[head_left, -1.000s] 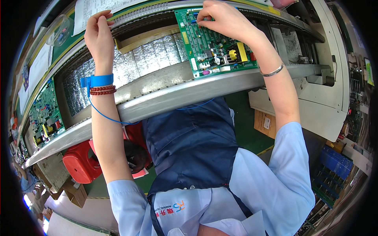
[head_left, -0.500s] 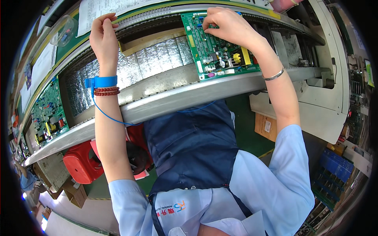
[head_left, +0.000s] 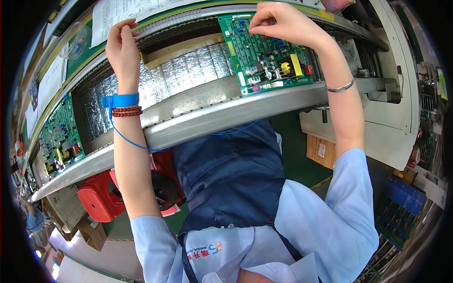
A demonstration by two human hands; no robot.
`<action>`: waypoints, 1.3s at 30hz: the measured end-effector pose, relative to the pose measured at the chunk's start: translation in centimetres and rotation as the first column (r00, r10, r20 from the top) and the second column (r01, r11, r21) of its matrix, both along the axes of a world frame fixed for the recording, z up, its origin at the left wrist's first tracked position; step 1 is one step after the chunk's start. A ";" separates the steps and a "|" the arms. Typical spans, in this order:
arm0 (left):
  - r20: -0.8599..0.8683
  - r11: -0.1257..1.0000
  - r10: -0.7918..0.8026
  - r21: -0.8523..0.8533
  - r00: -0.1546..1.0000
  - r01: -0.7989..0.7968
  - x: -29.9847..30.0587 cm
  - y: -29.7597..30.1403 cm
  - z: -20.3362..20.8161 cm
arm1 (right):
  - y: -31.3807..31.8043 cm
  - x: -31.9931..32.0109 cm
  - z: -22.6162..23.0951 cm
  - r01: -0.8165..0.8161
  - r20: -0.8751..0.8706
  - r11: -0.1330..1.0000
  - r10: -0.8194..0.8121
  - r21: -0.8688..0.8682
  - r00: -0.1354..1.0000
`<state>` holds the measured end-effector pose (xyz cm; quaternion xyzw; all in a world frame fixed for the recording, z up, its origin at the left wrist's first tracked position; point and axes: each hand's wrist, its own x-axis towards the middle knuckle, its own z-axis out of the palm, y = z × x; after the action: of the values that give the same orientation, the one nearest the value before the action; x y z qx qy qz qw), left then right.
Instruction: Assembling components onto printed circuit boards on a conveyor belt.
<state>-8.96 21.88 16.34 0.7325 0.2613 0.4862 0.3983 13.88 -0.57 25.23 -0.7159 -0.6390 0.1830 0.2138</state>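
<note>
Under my right hand lies a green circuit board carrying many small parts, a yellow transformer and a red block. It rests between the rails of a metal conveyor. The right thumb and fingertips meet in a pinch just over the board's upper part; whatever they hold is too small to make out. My left hand is raised by the far rail, fingers curled and thumb against them, any small thing in them hidden. A blue wrist strap with a cord circles the left wrist.
Another populated circuit board sits farther left on the conveyor. Beyond the far rail are paper sheets and a clear plastic cup. A red stool stands below at left; a pale machine housing bounds the right.
My right hand and forearm have moved right and slightly away from me, uncovering more of the board's right side. The left hand has barely moved.
</note>
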 end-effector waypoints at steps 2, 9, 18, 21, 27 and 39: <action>-0.001 1.000 -0.001 -0.004 1.000 0.001 -0.1 0.0 0.1 | 0.0 0.1 -0.1 -0.001 -0.020 1.000 0.001 -0.005 1.000; -0.023 1.000 0.015 0.006 1.000 -0.015 -0.1 -0.2 0.3 | -0.1 0.8 -0.8 0.001 0.059 1.000 0.000 -0.019 0.998; -0.002 1.000 0.005 -0.005 1.000 -0.005 -0.1 -0.2 0.5 | -0.2 1.4 -3.1 -0.059 0.274 0.997 0.044 0.047 0.961; 0.001 1.000 0.004 -0.013 1.000 -0.004 -0.1 -0.3 0.6 | -0.2 1.5 -3.2 -0.062 0.318 0.997 0.046 0.041 0.947; 0.005 1.000 -0.003 -0.010 1.000 0.004 -0.4 -0.6 0.6 | -0.7 1.4 -3.5 -0.070 0.358 0.996 0.046 0.054 0.933; 0.011 1.000 -0.010 -0.003 1.000 0.010 0.1 -0.6 1.5 | -1.7 1.0 -1.1 -0.008 0.352 0.992 -0.037 0.124 0.935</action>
<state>-8.84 21.27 17.86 0.7306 0.2562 0.4877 0.4034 14.86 -2.30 24.12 -0.7271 -0.6719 0.0098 0.1406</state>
